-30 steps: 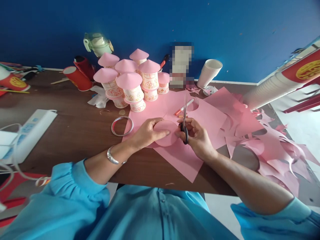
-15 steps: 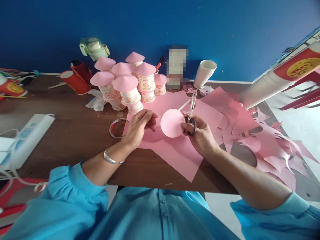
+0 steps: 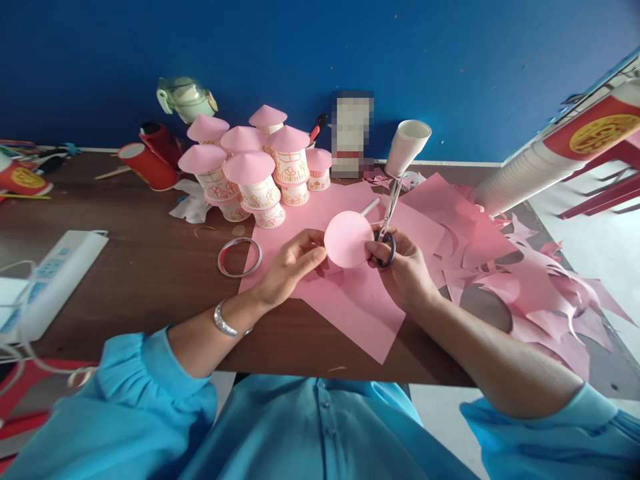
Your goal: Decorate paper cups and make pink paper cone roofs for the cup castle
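Note:
A pink paper circle is held up between my two hands. My left hand pinches its left edge between thumb and fingers. With my right hand I grip the circle's right edge under the thumb, and the same hand holds black-handled scissors, their blades pointing up and away. Pink paper sheets lie on the table beneath. Beyond my left hand stands a cluster of decorated paper-cup towers with pink cone roofs.
A tape roll lies left of my left hand. Pink paper scraps pile up at right. Stacked white cups lean near the blue wall; a longer cup stack lies farther right. A power strip and red cups occupy the left.
My left hand has moved right to the circle and taken hold of its left edge. The circle and scissors have shifted slightly right.

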The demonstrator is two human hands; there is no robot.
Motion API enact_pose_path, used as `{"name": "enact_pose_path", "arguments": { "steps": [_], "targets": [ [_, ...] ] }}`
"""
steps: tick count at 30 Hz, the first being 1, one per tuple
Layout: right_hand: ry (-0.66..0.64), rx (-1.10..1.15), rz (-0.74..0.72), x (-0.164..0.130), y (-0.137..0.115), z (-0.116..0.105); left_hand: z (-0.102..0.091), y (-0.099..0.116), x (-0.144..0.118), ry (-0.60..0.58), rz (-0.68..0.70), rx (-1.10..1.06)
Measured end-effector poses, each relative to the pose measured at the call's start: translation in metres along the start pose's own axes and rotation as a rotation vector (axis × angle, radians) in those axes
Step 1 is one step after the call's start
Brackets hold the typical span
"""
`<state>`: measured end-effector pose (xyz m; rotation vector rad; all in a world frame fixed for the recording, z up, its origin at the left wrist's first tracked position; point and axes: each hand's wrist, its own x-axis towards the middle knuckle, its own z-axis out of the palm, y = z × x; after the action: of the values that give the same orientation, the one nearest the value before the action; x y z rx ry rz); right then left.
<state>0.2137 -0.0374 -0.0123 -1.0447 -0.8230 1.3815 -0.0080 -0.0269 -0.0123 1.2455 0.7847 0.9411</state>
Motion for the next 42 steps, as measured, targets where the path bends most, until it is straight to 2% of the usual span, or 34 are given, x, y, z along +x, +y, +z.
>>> {"name": "enact_pose_path", "arguments": {
  "steps": [2, 5, 11, 15, 18, 27, 32, 42],
  "targets": [
    [0.006, -0.020, -0.027, -0.001, 0.001, 0.001, 0.007, -0.001, -0.002, -0.018, -0.037, 0.036],
    [-0.032, -0.075, -0.057, -0.005, 0.004, 0.003, 0.013, -0.002, -0.003, 0.068, -0.043, 0.105],
    [-0.191, -0.259, -0.035, -0.012, 0.007, 0.005, 0.002, -0.001, 0.001, 0.212, 0.028, -0.004],
    [-0.135, -0.239, -0.118, -0.010, 0.004, 0.002, -0.001, 0.007, 0.000, 0.136, -0.038, 0.029],
    [-0.139, -0.225, -0.076, -0.009, 0.003, 0.001, 0.001, 0.010, -0.001, 0.077, -0.073, 0.050],
    [-0.249, -0.181, 0.055, -0.012, 0.005, 0.007, 0.001, 0.002, 0.000, 0.185, -0.043, -0.005],
    [-0.262, -0.258, 0.004, -0.012, 0.000, 0.000, -0.005, 0.002, 0.003, 0.282, 0.008, -0.038],
    [-0.418, -0.428, 0.030, -0.013, 0.004, -0.006, -0.011, 0.008, 0.007, 0.344, 0.056, -0.009]
  ]
}}
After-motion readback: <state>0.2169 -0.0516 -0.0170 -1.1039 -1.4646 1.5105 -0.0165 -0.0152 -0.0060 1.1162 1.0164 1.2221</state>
